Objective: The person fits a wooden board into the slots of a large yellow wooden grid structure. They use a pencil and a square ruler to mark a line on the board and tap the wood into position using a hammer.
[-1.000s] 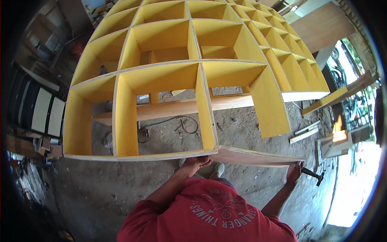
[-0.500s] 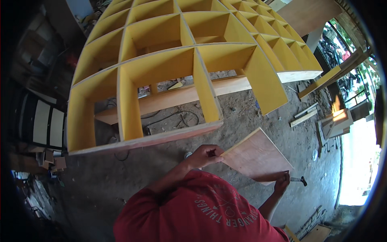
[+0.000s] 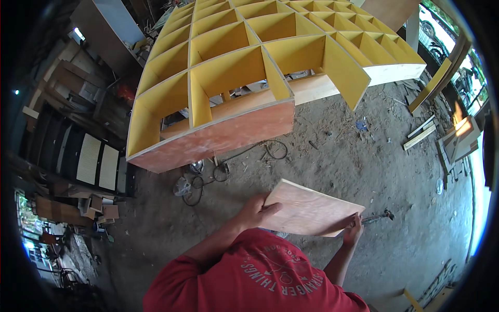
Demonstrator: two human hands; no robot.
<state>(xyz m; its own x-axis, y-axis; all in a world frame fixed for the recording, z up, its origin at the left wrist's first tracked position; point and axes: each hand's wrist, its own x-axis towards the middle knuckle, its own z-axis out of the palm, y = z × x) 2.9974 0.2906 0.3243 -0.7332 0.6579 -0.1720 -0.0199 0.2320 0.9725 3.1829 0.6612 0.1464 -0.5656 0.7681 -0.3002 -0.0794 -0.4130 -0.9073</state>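
Observation:
In front of my chest I hold a flat plywood panel (image 3: 310,209), its pale wood face tilted upward. My left hand (image 3: 253,212) grips its left end, thumb on the face and the other fingers hidden beneath. At the opposite end my right hand (image 3: 353,230) is closed round the panel's corner and also holds a hammer (image 3: 383,216), whose head sticks out to the right. Part of the hammer's handle is hidden by the hand. Beyond the panel stands a large shelf unit (image 3: 218,127) of square compartments, yellow inside, with a reddish plywood outer side facing me.
A black cable (image 3: 236,156) loops over the dirt floor beside the unit. One yellow panel (image 3: 345,73) juts from the unit's right part. Wood strips (image 3: 420,136) lie at the right. Dark cabinets with light panels (image 3: 99,161) and wood offcuts (image 3: 96,208) stand at the left.
The panel has turned flatter and shifted slightly left in my hands. My view has moved, so the unit's reddish outer side and more floor now show. Both hands keep their hold.

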